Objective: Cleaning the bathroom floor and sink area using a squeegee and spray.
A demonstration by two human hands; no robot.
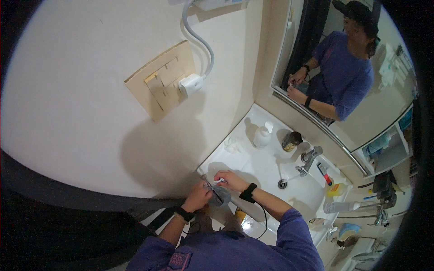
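My left hand (197, 197) grips a small grey object (221, 197) over the near left corner of the white washbasin (260, 169); a thin dark stick (210, 187) lies across it. My right hand (230, 179) pinches a small white piece just above that grey object, fingers closed on it. Both wrists wear dark bands, and purple sleeves cover my arms.
A white soap bottle (262, 135) and a dark cup (291, 141) stand at the basin's back edge near the chrome tap (309, 160). A yellow bottle (335, 189) and several toiletries crowd the right side. A mirror (348, 67) and a wall plug with grey hose (192, 83) hang above.
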